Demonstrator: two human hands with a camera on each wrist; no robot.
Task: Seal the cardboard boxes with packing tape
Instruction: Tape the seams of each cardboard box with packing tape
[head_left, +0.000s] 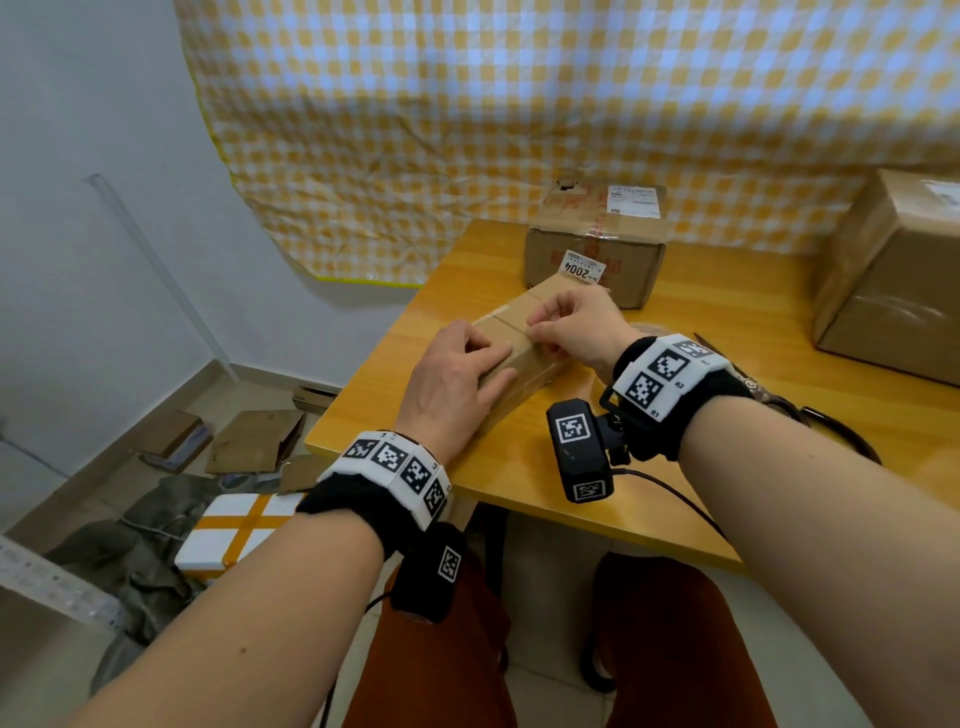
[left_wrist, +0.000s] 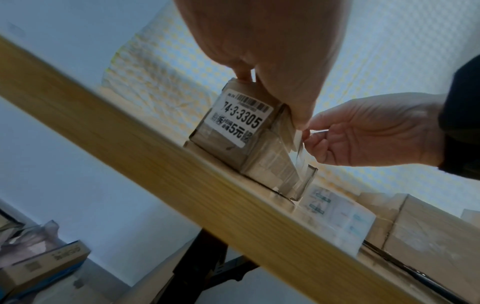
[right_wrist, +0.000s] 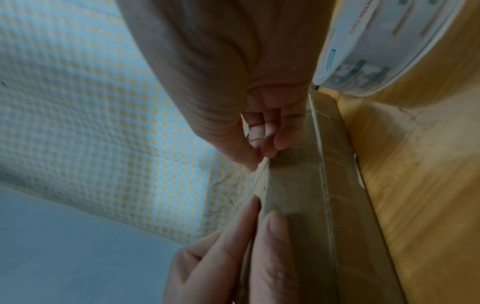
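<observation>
Over at nine o'clock, the left hand (head_left: 457, 382) lies on the near end of the small cardboard box (head_left: 524, 332), fingers straight across its top and thumb down the near side, pinning it to the wooden table (head_left: 727, 467) near the table's left edge. Good brace, and it wants to stay heavy so the box cannot skid.

At the centre, a strip of clear tape (left_wrist: 298, 142) crosses the box; the left wrist view shows its loose end standing off the side wall.

At three o'clock, the right hand (head_left: 576, 325) has thumb and fingertips (right_wrist: 270, 150) pinched tight on that tape end at the box's top edge. The best play looks like pulling it taut, then wiping it flat down the side without creases. The tape roll (right_wrist: 389, 47) waits just beside the box.
</observation>
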